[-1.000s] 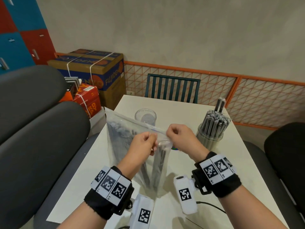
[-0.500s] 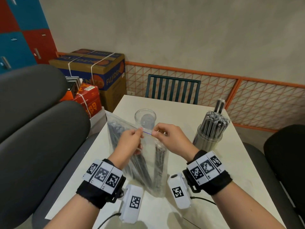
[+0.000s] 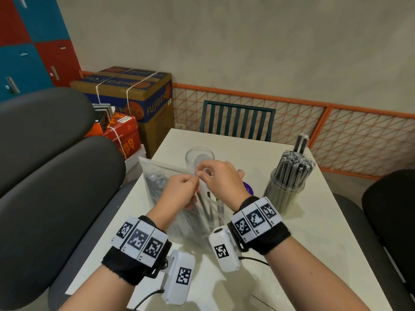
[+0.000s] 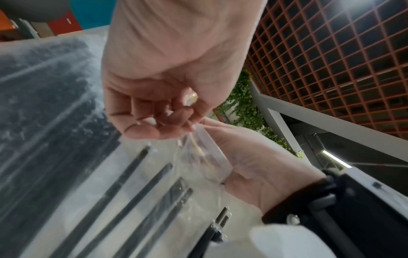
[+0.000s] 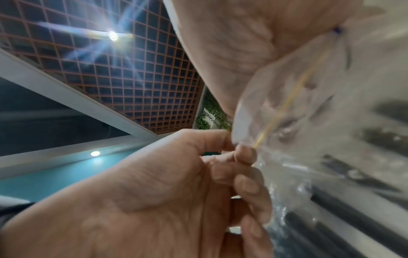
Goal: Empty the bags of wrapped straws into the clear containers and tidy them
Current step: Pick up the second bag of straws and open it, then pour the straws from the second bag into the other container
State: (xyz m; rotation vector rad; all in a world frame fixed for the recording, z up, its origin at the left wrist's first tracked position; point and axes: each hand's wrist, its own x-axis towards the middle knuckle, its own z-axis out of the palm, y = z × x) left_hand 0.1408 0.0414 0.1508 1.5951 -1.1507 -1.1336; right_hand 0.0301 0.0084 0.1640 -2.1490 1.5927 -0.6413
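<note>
A clear zip bag (image 3: 161, 187) of dark wrapped straws stands upright on the white table (image 3: 292, 254), held up at its top edge. My left hand (image 3: 179, 191) pinches the bag's zip strip, and my right hand (image 3: 220, 178) pinches the same strip right beside it. In the left wrist view the bag (image 4: 55, 113) shows loose straws (image 4: 132, 174) inside. The right wrist view has the bag's top (image 5: 309, 104) pinched at my fingertips (image 5: 245, 153). An empty clear container (image 3: 197, 157) stands just behind my hands. A second clear container (image 3: 285, 194), packed with straws, stands to the right.
A purple disc (image 3: 248, 188) lies on the table behind my right wrist. A dark green chair (image 3: 235, 120) stands at the table's far end. Grey padded seats (image 3: 56, 176) run along the left, cardboard boxes (image 3: 134, 95) behind them, a black seat (image 3: 393, 209) at the right.
Both hands have moved left along the bag's top and come closer together, now nearly touching. The bag's right top corner has folded down in front of my right hand.
</note>
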